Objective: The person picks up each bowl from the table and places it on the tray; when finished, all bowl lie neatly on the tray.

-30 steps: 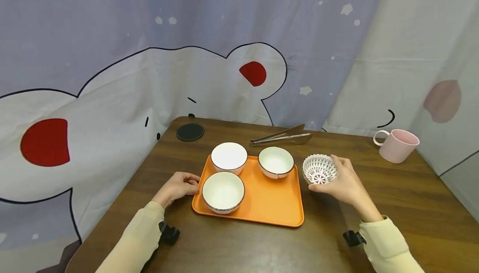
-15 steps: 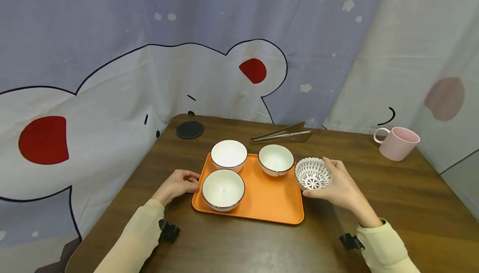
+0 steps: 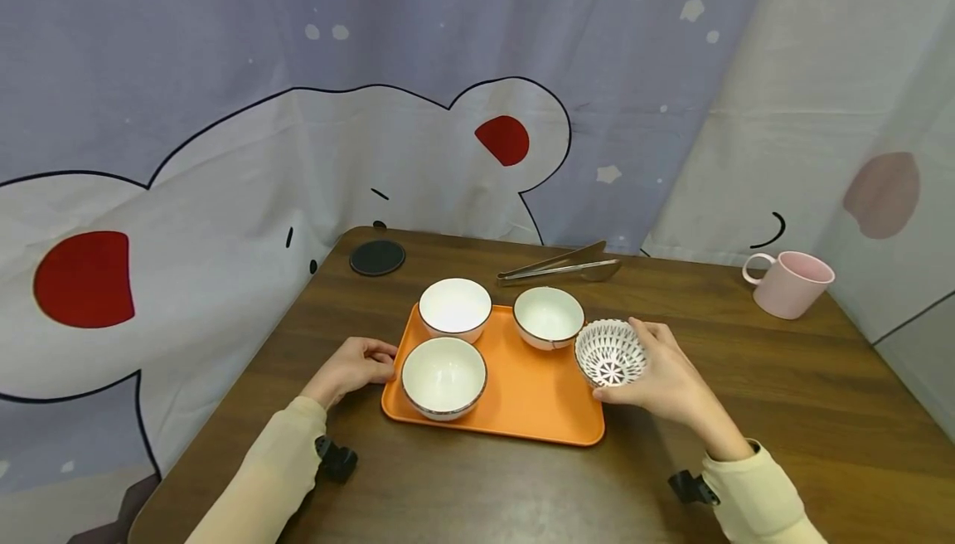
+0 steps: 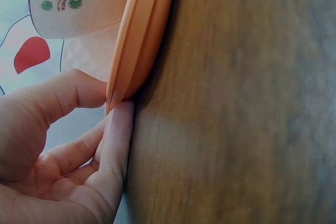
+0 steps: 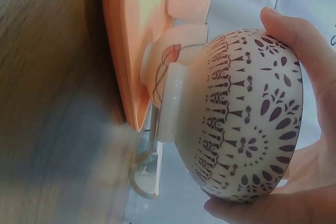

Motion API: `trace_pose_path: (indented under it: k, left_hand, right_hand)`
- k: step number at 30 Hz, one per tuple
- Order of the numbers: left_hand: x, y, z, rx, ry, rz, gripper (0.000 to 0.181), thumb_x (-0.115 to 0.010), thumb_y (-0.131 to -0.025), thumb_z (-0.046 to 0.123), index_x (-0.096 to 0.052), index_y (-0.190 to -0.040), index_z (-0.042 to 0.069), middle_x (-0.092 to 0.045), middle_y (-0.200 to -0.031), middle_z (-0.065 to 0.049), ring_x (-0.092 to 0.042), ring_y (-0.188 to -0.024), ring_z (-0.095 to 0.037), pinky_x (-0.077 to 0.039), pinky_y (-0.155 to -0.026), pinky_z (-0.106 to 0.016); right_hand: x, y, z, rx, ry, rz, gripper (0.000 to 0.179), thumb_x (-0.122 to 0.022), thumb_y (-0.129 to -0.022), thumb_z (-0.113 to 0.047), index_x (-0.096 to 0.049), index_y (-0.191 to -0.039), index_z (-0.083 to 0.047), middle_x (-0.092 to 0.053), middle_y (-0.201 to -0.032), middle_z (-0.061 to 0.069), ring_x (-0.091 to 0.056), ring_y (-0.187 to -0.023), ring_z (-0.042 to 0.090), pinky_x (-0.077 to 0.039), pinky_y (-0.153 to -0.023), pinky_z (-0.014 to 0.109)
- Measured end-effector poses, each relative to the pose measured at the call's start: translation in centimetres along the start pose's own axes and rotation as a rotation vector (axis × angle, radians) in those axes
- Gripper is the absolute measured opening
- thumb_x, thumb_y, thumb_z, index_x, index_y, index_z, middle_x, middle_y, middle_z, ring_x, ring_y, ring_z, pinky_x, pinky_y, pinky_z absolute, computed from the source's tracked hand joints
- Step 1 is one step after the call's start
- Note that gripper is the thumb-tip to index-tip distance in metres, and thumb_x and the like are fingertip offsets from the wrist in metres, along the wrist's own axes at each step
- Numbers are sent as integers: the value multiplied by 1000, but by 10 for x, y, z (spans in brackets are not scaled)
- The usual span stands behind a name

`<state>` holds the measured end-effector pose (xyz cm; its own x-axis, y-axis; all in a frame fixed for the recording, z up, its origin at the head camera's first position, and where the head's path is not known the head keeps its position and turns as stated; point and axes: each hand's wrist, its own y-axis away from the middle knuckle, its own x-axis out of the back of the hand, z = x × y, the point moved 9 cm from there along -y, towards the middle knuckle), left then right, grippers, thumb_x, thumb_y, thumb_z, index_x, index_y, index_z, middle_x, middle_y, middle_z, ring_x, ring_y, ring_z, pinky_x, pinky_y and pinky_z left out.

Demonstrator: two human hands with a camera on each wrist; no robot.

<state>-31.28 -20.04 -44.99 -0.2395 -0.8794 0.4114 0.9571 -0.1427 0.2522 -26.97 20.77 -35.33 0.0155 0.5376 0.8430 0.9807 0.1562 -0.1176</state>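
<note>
My right hand point(image 3: 667, 382) grips a white patterned bowl point(image 3: 610, 353) at its rim and holds it up over the tray's right edge. From the side, in the right wrist view, dark leaf and dot patterns cover the bowl's outside point(image 5: 247, 114). At the other end, my left hand point(image 3: 354, 370) pinches the left edge of the orange tray point(image 3: 533, 403), thumb on the rim and fingers against its underside. Three dark-rimmed white bowls sit on the tray: a back left bowl point(image 3: 455, 308), a front left bowl point(image 3: 443, 378) and a back right bowl point(image 3: 549, 316).
Behind the tray lie metal tongs point(image 3: 555, 267). A round black coaster point(image 3: 377, 258) is at the table's back left, and a pink mug point(image 3: 791, 285) stands at the back right. A printed curtain point(image 3: 403, 162) hangs behind the wooden table point(image 3: 477, 494).
The right hand has carried the patterned bowl leftward from beside the tray to over its right edge. The left hand stays at the tray's left edge.
</note>
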Motion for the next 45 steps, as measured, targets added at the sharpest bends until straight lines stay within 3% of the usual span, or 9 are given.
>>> trace_pose_path:
  k: [28, 45]
  left_hand:
    - [-1, 0, -5, 33, -1, -2, 43, -68, -81, 4, -61, -122, -6, -56, -90, -7, -55, -81, -16, -53, -73, -24]
    - [0, 1, 1, 4, -2, -14, 45, -69, -82, 4, -59, -124, -8, -57, -89, -7, -55, -80, -16, -53, -73, -26]
  right_hand:
    - [-25, 4, -24, 68, -33, -45, 122, -92, -53, -48, -35, -146, 7, -43, -136, 22, -55, -111, 34, -46, -95, 52]
    - [-40, 5, -33, 96, -80, -40, 119, -92, -54, -46, -36, -148, 1, -40, -143, 16, -54, -115, 32, -46, -95, 52]
